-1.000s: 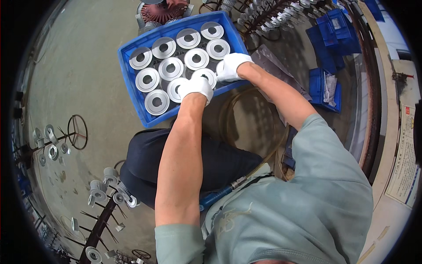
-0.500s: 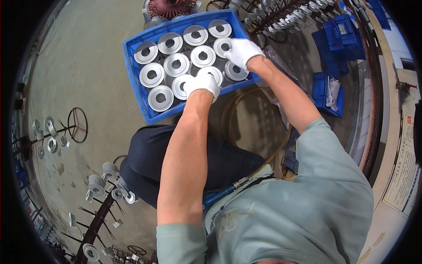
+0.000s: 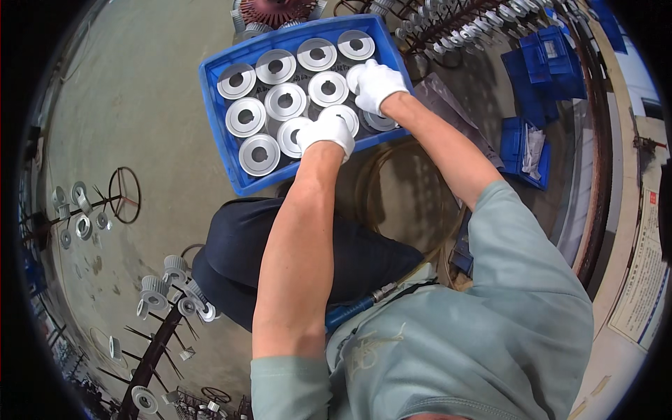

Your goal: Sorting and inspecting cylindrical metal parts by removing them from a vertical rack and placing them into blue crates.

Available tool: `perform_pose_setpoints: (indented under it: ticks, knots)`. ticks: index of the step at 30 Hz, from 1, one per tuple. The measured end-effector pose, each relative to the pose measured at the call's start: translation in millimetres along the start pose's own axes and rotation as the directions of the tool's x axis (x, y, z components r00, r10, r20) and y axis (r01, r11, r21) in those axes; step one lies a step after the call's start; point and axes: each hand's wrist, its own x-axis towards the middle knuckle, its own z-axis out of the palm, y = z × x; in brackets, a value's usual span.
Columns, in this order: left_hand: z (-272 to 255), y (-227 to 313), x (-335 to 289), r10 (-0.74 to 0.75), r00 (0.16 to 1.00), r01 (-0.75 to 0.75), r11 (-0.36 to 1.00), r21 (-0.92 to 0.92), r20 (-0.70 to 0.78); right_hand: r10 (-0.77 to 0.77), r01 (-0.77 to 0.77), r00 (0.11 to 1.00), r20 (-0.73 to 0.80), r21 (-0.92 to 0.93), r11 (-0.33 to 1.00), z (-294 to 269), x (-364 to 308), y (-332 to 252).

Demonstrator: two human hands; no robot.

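Several round silver metal pulleys [image 3: 285, 101], each with a notched bore, lie face up in rows in a blue plastic crate [image 3: 222, 145]. My left hand [image 3: 327, 136], in a white glove, rests over the near row. It partly covers a pulley [image 3: 340, 117] and touches the edge of its left neighbour [image 3: 288, 138]; its fingertips are mostly hidden. At the crate's right side my gloved right hand [image 3: 380, 84] is closed round the rim of a pulley [image 3: 353, 78]. Below that hand, another pulley [image 3: 381, 121] is partly covered by my wrist.
A red finned part [image 3: 276, 10] stands behind the crate. Racks hung with small metal parts [image 3: 455, 28] are at the far right, with more racks [image 3: 157, 339] at the lower left. Blue bins [image 3: 514, 150] stand on the right. A coiled hose [image 3: 374, 182] lies near the crate.
The view has shifted slightly. My right hand has moved a little left over its pulley, covering more of it. My left hand stays about where it was.
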Motion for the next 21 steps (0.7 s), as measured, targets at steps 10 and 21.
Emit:
perform_pose_setpoints:
  ticks: [10,21]
  knots:
    - [7.1,-3.6,-2.9,0.019,0.994,-0.022,0.999,-0.025,-0.106,0.099,-0.101,0.981,-0.169,-0.002,0.995,26.3,-1.2,-7.1]
    - [11.7,-7.2,-8.4,0.047,0.978,-0.053,0.998,-0.023,-0.205,0.105,-0.104,0.982,-0.155,0.016,0.994,23.7,1.8,-9.4]
